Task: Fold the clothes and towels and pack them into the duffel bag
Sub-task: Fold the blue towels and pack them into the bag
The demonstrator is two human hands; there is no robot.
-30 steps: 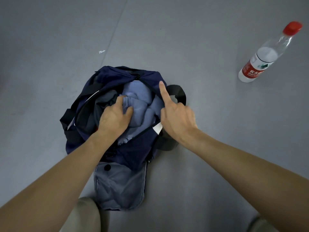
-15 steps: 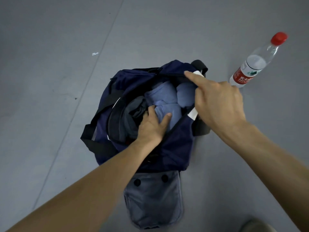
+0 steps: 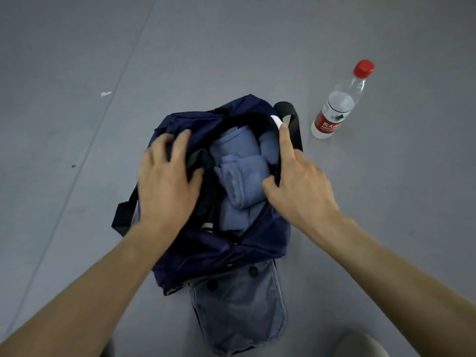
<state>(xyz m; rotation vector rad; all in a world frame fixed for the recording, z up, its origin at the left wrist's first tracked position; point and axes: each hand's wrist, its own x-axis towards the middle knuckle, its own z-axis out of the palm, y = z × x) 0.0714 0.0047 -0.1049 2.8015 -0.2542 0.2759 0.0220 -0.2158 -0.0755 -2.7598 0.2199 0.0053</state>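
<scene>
A navy duffel bag (image 3: pixel 219 253) lies unzipped on the grey floor. Rolled light-blue towels (image 3: pixel 239 176) fill its right half, with a dark garment (image 3: pixel 206 161) packed beside them on the left. My left hand (image 3: pixel 167 184) lies flat on the bag's left rim with its fingers spread, slightly blurred. My right hand (image 3: pixel 301 186) grips the right rim, thumb inside the bag and index finger stretched along the edge toward a white tag (image 3: pixel 277 122).
A grey snap-button pouch (image 3: pixel 239 305) hangs off the bag's near end. A water bottle with a red cap (image 3: pixel 334 112) lies on the floor to the right of the bag. A black strap (image 3: pixel 293 119) loops by the tag. A paper scrap (image 3: pixel 106 94) lies far left.
My left hand has left the blue towels and moved onto the bag's left rim. My right hand has dropped from the far rim to grip the right edge.
</scene>
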